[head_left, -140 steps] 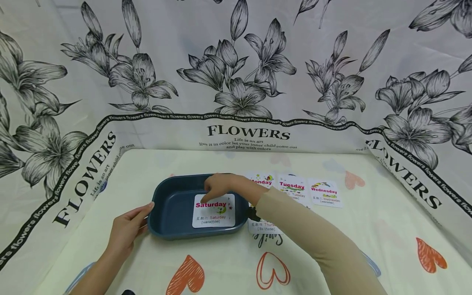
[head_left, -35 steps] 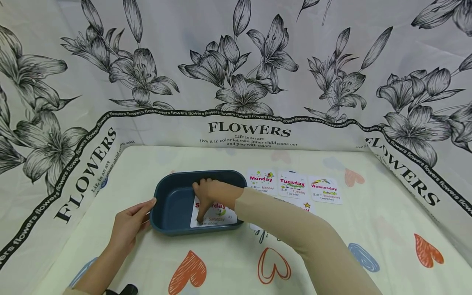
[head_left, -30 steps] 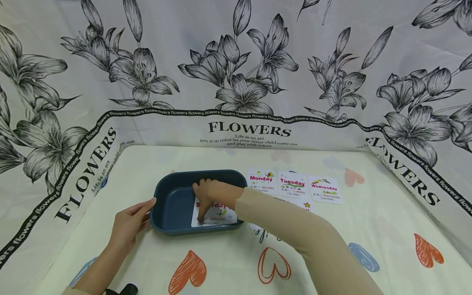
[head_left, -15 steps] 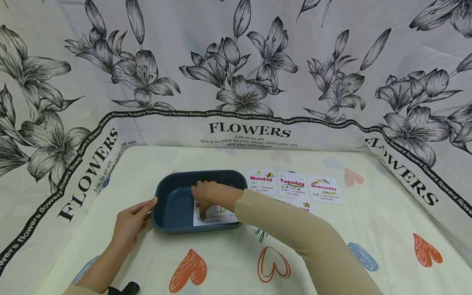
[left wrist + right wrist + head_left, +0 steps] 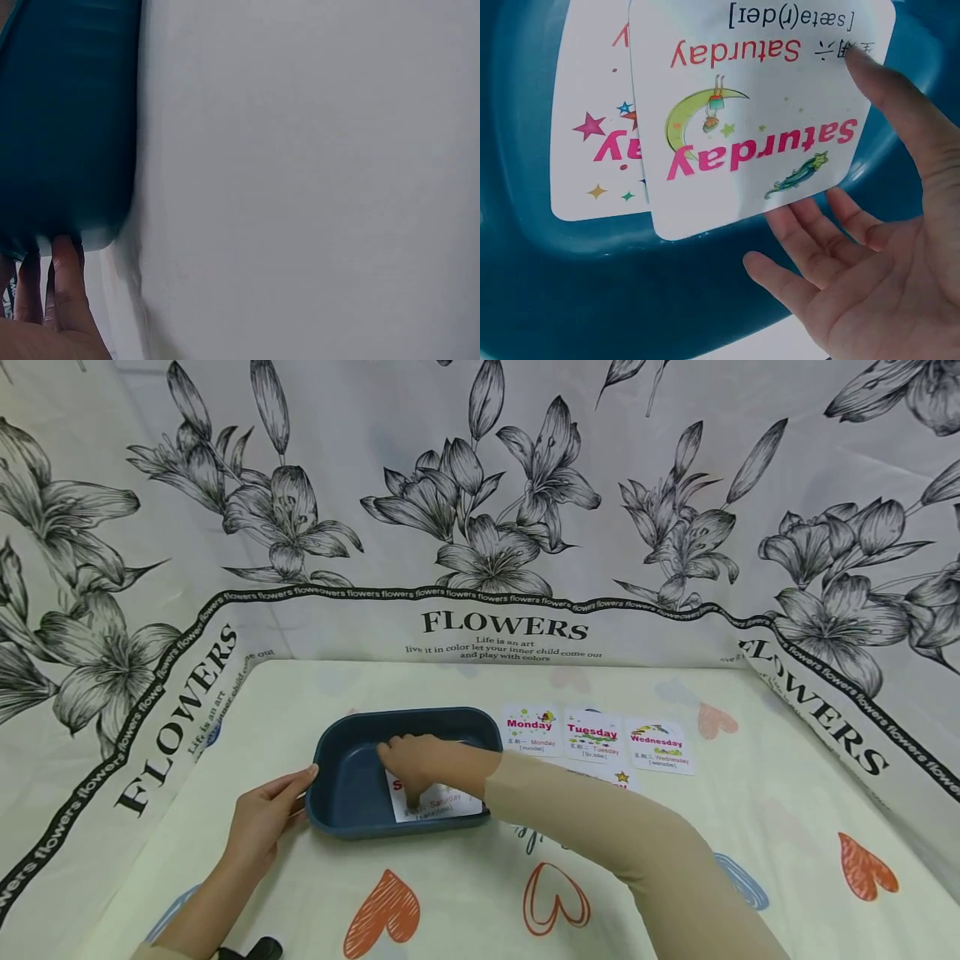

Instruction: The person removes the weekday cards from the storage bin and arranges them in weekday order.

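In the head view, a dark blue plastic tub (image 5: 352,802) stands on the table cover. My left hand (image 5: 255,822) grips its left end, thumb at the rim; in the left wrist view its fingers (image 5: 69,281) touch the tub's outer wall. Inside the tub, my right hand (image 5: 420,762) pinches a white Saturday card (image 5: 750,120), thumb at one edge and fingers at another. That card sits slightly tilted over a second card (image 5: 585,172) whose word is mostly covered. My right hand hides part of the Saturday card in the head view.
Right of the tub lie a Monday card (image 5: 529,732), a Tuesday card (image 5: 592,740) and a Wednesday card (image 5: 660,748). Below them, another card (image 5: 611,774) is mostly hidden by the right sleeve (image 5: 592,818). A floral curtain (image 5: 480,527) rises behind the table.
Earlier my right hand hovered above the Saturday card, which lay flat in the tub. Now it has lowered and pinches the card, which has turned and tilted slightly. My left hand stays at the tub.
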`<state>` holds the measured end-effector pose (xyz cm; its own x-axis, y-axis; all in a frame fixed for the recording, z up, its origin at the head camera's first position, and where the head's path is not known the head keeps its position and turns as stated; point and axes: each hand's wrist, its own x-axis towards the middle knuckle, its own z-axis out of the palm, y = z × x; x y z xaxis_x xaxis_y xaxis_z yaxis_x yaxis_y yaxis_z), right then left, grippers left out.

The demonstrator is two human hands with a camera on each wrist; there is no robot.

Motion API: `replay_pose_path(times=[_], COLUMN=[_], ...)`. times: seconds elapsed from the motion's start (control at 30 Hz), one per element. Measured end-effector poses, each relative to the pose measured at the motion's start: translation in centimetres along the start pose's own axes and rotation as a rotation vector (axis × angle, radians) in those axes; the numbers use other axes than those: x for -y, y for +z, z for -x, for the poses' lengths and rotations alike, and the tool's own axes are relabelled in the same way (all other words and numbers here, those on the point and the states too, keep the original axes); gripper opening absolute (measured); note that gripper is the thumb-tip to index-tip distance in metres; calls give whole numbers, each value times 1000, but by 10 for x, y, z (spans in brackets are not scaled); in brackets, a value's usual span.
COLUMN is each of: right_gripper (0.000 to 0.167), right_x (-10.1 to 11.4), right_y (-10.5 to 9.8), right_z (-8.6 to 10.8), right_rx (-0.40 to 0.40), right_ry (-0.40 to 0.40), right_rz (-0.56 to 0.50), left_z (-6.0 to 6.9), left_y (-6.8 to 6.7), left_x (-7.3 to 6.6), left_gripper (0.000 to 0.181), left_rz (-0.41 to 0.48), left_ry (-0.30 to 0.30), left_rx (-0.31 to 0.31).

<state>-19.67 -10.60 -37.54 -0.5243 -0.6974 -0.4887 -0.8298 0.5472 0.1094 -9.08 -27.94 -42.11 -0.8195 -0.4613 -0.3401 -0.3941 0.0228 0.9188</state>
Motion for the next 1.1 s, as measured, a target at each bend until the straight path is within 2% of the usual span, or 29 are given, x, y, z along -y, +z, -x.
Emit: replay_pose_path(times=[0.23,0.43,0.63,0.97,1.03,1.1], right_gripper=[91,88,92,99,99,98], right_x=[-6,-12,-26,-57,-63,-69], right_y=[5,11,10,3,4,8], right_z=[10,12,21,57,65,73], right_rx=[18,15,-54,-153,-165,-177], right_ry=[-83,-114,-144,-135,-135,-138], right_rz=[53,57,-4,-123,-151,-182], left_z=[0,1,0,-1,-1,0], left_y=[-1,-2,0,-2,-3,-3], left_x=[0,0,0,1,1,1], left_gripper=[72,70,72,74,70,58], left_rz=[-12,-12,-14,3,6,19], left_ry=[10,8,0,-10,-10,-16], left_rx=[-1,0,-5,-8,2,12])
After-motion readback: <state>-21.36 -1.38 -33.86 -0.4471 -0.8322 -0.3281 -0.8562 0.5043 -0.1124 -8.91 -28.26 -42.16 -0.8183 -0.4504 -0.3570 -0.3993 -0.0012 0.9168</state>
